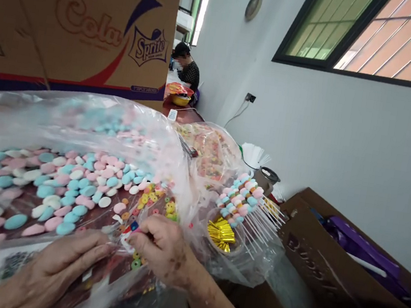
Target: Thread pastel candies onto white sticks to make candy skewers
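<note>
My right hand [165, 251] is closed in a pinch, thumb against forefinger, at a small white, red and blue piece [131, 229] whose kind I cannot make out. Just to the left, my left hand [61, 264] has its fingers pressed together, their tips close to the same piece; what lies between them is hidden. Beyond both hands, a large clear plastic bag [40, 124] lies spread open with pink, blue and white marshmallows [77, 184] in it. Small yellow, orange and green ring-shaped pieces [150, 197] are scattered beside my right hand.
To the right are skewers threaded with marshmallows [239, 197] and a round tub with gold twist ties [221, 232]. A cardboard carton [75, 16] stands behind the bag; an open box [328, 265] is at the right. Farther back, a person [189, 72] sits at the table.
</note>
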`<act>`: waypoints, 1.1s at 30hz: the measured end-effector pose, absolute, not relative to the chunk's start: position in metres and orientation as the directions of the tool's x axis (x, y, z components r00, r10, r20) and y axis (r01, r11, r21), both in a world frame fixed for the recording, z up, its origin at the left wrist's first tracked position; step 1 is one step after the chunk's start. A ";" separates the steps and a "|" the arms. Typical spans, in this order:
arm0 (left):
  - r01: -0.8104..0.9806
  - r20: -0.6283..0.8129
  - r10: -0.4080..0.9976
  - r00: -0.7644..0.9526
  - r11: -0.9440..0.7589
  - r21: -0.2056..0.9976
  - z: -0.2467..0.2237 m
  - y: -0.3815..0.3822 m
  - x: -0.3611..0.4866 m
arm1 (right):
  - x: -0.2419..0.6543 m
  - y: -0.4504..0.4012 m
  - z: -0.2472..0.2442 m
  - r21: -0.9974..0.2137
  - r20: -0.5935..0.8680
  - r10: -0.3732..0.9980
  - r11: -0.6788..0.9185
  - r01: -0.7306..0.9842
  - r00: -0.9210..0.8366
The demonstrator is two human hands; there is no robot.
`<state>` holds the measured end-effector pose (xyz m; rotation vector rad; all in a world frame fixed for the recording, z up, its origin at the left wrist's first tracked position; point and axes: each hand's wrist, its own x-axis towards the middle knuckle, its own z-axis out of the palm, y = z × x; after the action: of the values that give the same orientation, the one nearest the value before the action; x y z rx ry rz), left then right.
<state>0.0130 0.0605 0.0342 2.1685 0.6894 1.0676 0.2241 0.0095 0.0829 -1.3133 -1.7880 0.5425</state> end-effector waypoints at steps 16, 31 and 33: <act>0.141 0.261 0.614 0.745 -0.526 0.839 0.049 0.068 0.016 | 0.396 -0.054 0.065 -0.069 0.538 0.764 -0.381 0.922 0.356; 0.167 0.064 0.694 0.717 -0.261 0.951 0.057 0.069 0.000 | 0.423 -0.082 0.056 -0.187 0.685 0.686 -0.160 0.969 0.246; 0.184 0.027 0.685 0.728 -0.232 0.955 0.059 0.071 -0.005 | 0.401 -0.079 0.068 -0.203 0.700 0.708 0.066 0.977 0.098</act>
<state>-0.0048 0.0706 0.0589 1.7792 0.6847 0.5416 0.4007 -0.0794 0.0677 -1.7002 -1.6682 -0.5049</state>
